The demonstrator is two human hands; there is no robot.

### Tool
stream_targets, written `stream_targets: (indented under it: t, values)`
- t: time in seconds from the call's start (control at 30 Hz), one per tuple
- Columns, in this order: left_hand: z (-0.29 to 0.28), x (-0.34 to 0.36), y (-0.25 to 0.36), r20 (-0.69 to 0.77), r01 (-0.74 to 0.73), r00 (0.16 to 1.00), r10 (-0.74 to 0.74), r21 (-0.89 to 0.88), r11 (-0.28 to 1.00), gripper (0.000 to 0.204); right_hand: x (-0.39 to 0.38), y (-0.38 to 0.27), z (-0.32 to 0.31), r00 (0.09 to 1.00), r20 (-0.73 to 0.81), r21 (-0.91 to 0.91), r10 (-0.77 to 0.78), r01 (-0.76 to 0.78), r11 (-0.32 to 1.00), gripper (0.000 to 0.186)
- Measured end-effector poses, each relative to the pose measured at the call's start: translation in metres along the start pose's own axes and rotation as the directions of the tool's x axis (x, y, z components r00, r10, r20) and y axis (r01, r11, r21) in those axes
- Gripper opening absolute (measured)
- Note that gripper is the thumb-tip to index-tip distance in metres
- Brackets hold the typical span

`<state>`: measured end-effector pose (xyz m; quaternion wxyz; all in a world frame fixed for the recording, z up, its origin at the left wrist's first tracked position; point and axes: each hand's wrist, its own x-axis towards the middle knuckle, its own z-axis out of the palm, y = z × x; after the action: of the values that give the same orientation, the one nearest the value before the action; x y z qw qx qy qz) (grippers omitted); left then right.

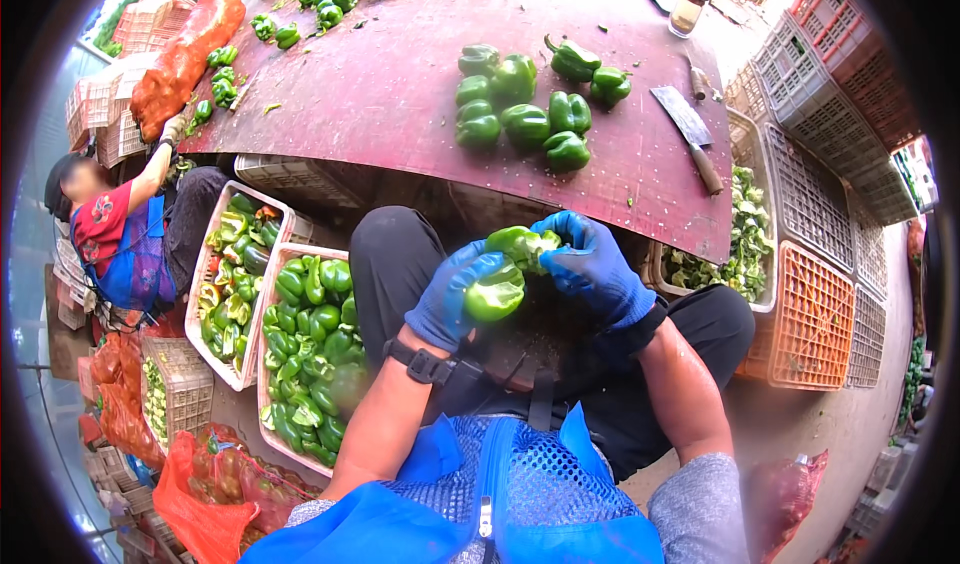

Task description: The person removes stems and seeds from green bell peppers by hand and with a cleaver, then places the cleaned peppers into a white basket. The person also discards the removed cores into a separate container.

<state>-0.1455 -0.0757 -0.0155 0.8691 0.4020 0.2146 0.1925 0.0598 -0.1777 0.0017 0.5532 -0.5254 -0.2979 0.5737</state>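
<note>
Over my lap, my left hand [455, 292], in a blue glove, is closed around a split green bell pepper [495, 295]. Its pale cut edge shows at the lower piece, and another green part lies just above. My right hand [598, 269], also gloved, pinches the pale core end [547, 245] at the pepper's right side. Whether the pieces are still joined I cannot tell. Beyond my hands, several whole green bell peppers [525, 124] are grouped on the dark red table [390, 94]. A cleaver [683, 116] rests at the table's right, its wooden handle toward me.
Left of my knee stands a crate [265, 364] of green peppers, beside another crate [192, 314] of cut ones. At right are a bin of green scraps [745, 234] and an orange crate [812, 314]. A jar [688, 9] stands on the table. A co-worker [115, 224] sits far left.
</note>
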Motion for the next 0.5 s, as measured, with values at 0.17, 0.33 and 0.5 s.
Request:
stream_targets:
  t: [0.17,0.33,0.5]
  values:
    - [0.003,-0.001,0.003,0.001,0.007,1.000,-0.007,0.005,1.000,0.042,-0.012,-0.013,-0.010,0.993,-0.106,-0.043,-0.054,0.049,0.998,0.025]
    - [-0.004,-0.008,0.006,0.022,0.034,0.999,-0.036,0.048,0.998,0.040,-0.027,-0.029,-0.063,0.849,-0.419,-0.392,-0.322,0.151,0.908,0.021]
    - [0.018,-0.033,0.036,-0.068,-0.023,0.998,0.020,-0.041,0.999,0.041,-0.083,-0.074,-0.140,0.556,-0.588,-0.615,-0.588,0.165,0.771,0.019]
